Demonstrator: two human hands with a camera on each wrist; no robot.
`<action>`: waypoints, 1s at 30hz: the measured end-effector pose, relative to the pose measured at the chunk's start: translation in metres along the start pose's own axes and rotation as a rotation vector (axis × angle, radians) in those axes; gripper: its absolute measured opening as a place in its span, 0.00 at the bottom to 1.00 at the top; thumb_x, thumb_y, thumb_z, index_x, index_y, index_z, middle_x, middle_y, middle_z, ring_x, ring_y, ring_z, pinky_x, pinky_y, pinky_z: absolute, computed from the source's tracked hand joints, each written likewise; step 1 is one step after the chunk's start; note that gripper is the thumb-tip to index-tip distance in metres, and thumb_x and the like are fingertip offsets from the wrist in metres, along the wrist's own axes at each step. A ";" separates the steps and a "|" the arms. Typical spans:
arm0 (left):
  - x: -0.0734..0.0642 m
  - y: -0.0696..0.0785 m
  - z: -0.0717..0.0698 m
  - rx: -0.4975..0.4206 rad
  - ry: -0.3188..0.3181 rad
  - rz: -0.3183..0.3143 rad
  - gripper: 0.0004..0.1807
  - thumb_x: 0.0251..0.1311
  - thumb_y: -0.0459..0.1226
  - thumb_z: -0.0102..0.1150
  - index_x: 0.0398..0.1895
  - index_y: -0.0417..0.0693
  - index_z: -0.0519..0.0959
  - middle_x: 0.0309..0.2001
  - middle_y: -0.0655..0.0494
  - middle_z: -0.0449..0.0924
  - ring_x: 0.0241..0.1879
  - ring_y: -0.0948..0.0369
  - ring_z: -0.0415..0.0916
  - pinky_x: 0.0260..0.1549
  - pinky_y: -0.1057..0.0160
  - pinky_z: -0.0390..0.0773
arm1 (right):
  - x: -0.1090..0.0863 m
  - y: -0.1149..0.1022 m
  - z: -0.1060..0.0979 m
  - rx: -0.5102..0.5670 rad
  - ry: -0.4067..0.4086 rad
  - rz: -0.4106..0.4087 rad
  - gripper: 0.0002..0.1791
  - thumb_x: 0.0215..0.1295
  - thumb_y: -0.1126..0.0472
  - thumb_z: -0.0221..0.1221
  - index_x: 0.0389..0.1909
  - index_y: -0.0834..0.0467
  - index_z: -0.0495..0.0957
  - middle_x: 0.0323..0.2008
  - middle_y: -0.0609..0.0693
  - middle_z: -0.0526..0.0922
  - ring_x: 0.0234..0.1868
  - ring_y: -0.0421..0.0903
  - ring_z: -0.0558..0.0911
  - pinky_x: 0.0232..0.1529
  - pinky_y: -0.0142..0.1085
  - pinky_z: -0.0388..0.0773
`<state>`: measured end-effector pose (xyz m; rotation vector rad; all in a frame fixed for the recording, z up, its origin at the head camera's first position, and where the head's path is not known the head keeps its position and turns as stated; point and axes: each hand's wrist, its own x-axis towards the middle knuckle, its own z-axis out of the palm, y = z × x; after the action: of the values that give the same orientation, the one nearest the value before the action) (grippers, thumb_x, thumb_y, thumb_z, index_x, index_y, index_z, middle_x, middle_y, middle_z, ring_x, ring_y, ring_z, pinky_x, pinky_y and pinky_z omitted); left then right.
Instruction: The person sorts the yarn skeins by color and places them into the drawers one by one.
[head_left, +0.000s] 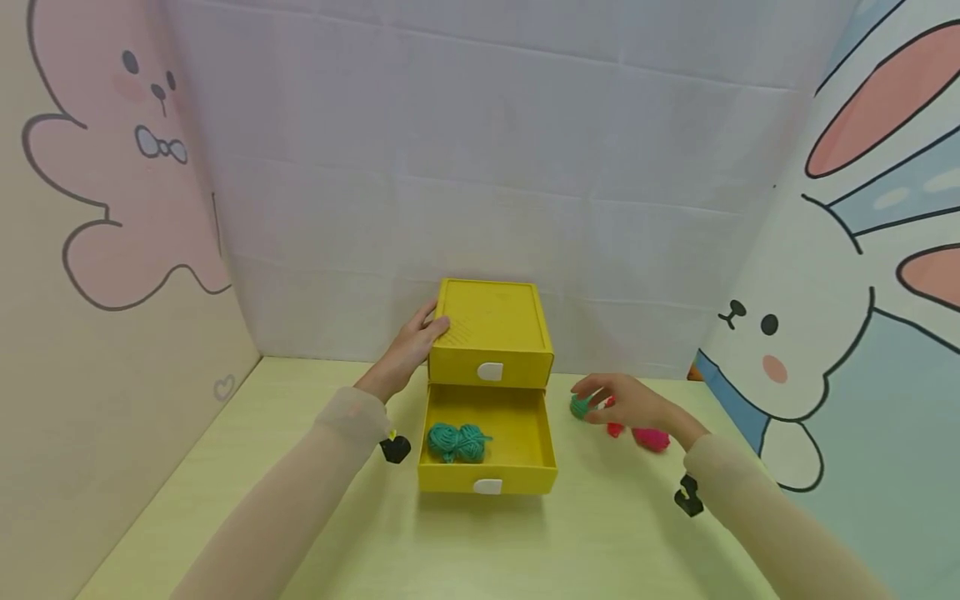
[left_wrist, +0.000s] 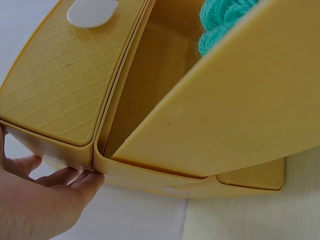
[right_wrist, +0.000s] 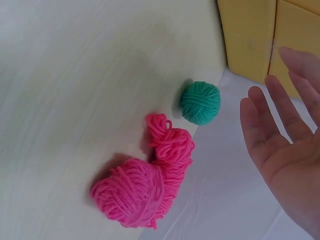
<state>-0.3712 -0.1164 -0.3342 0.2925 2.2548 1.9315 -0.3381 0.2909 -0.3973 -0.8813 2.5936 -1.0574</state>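
A yellow drawer unit stands against the back wall, its lower drawer pulled out. Two teal yarn balls lie in that drawer, at its left. My left hand rests on the unit's upper left side, thumb over the top edge; the left wrist view has its fingers along the side wall. To the right of the unit, my right hand hovers above a green yarn ball, fingers spread and nothing held. Beside that ball lie a bright pink yarn skein and a magenta yarn ball.
The upper drawer is closed and has a white pull tab. A pale tabletop lies under everything. A white cloth wall rises behind, with cartoon-printed panels at the sides.
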 end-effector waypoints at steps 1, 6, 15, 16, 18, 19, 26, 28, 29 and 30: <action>0.000 0.000 0.000 -0.001 0.001 -0.001 0.39 0.84 0.52 0.47 0.89 0.63 0.44 0.80 0.43 0.60 0.71 0.44 0.72 0.73 0.40 0.67 | 0.002 0.003 0.000 -0.007 0.003 0.004 0.21 0.74 0.63 0.67 0.64 0.63 0.79 0.61 0.68 0.81 0.58 0.69 0.84 0.57 0.50 0.86; 0.001 -0.002 -0.002 0.013 0.018 -0.010 0.39 0.83 0.53 0.48 0.89 0.62 0.45 0.81 0.44 0.59 0.72 0.45 0.72 0.74 0.41 0.67 | 0.013 0.017 -0.002 -0.032 0.005 -0.001 0.21 0.73 0.66 0.66 0.64 0.63 0.79 0.60 0.69 0.82 0.58 0.69 0.83 0.58 0.55 0.84; 0.000 0.000 0.000 0.006 0.017 -0.009 0.38 0.84 0.52 0.48 0.89 0.62 0.46 0.80 0.44 0.60 0.71 0.45 0.72 0.73 0.41 0.68 | 0.028 0.035 -0.001 -0.107 0.028 0.025 0.21 0.70 0.70 0.67 0.62 0.67 0.79 0.59 0.70 0.82 0.58 0.72 0.82 0.58 0.60 0.83; 0.000 0.001 0.000 0.003 0.018 -0.009 0.38 0.84 0.52 0.48 0.89 0.62 0.46 0.80 0.44 0.60 0.71 0.44 0.72 0.73 0.41 0.68 | 0.029 0.037 0.000 -0.121 0.035 0.029 0.21 0.70 0.70 0.67 0.62 0.68 0.79 0.59 0.70 0.82 0.58 0.71 0.82 0.59 0.61 0.82; 0.000 0.002 0.000 0.003 0.023 -0.009 0.38 0.83 0.52 0.48 0.89 0.63 0.47 0.80 0.44 0.60 0.71 0.44 0.72 0.73 0.41 0.68 | 0.031 0.039 0.002 -0.146 0.048 0.035 0.22 0.69 0.70 0.67 0.62 0.69 0.78 0.60 0.70 0.81 0.58 0.71 0.81 0.60 0.62 0.81; 0.000 0.002 0.001 0.003 0.025 -0.010 0.38 0.83 0.52 0.48 0.89 0.63 0.47 0.80 0.44 0.60 0.71 0.44 0.72 0.73 0.40 0.67 | 0.032 0.040 0.003 -0.152 0.054 0.039 0.22 0.69 0.70 0.67 0.62 0.70 0.78 0.60 0.70 0.81 0.58 0.71 0.81 0.61 0.63 0.80; -0.002 0.002 0.000 -0.001 0.021 -0.007 0.38 0.83 0.52 0.48 0.89 0.62 0.47 0.80 0.44 0.60 0.71 0.44 0.72 0.73 0.40 0.67 | 0.036 0.043 0.011 -0.170 0.073 0.029 0.22 0.68 0.72 0.67 0.61 0.71 0.79 0.57 0.70 0.83 0.56 0.69 0.81 0.62 0.65 0.78; -0.002 0.002 -0.001 0.000 0.017 -0.008 0.38 0.83 0.52 0.48 0.89 0.62 0.46 0.80 0.44 0.60 0.70 0.44 0.73 0.73 0.40 0.68 | 0.037 0.043 0.012 -0.160 0.067 0.039 0.22 0.68 0.72 0.67 0.62 0.70 0.79 0.56 0.69 0.83 0.56 0.68 0.81 0.62 0.65 0.77; -0.002 0.001 -0.001 0.000 0.018 -0.009 0.38 0.83 0.52 0.48 0.89 0.62 0.46 0.80 0.44 0.60 0.70 0.44 0.73 0.73 0.40 0.68 | 0.037 0.044 0.013 -0.152 0.063 0.046 0.22 0.68 0.71 0.67 0.62 0.70 0.79 0.56 0.68 0.83 0.56 0.67 0.81 0.62 0.65 0.78; -0.002 0.001 -0.001 -0.002 0.020 -0.010 0.38 0.83 0.52 0.48 0.89 0.63 0.46 0.80 0.44 0.60 0.70 0.44 0.73 0.73 0.40 0.68 | 0.037 0.044 0.014 -0.147 0.058 0.049 0.22 0.68 0.71 0.67 0.62 0.70 0.79 0.55 0.68 0.83 0.56 0.67 0.81 0.62 0.65 0.78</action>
<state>-0.3691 -0.1180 -0.3334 0.2631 2.2627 1.9399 -0.3823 0.2854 -0.4366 -0.8252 2.7551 -0.9016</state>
